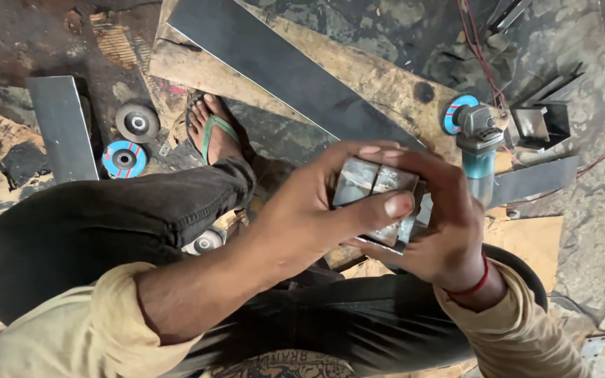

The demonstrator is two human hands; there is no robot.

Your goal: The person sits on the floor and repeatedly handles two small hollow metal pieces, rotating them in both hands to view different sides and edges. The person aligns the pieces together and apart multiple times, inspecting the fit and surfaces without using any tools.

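Observation:
My left hand (pixel 309 213) and my right hand (pixel 446 231) both grip a small grey metal piece (pixel 376 183) made of two flat sections joined side by side. My left thumb presses across its front and the fingers curl over its top. My right hand cups it from the right and from beneath, so the lower part is hidden. I hold it in front of my knees, above a long dark steel plate (pixel 281 66).
An angle grinder (pixel 480 143) with a blue disc lies on the wooden board (pixel 379 73) to the right. Two loose grinding discs (pixel 129 140) and a grey steel strip (pixel 63 126) lie left. My sandalled foot (pixel 215 129) rests near them. Metal brackets (pixel 537 122) sit at far right.

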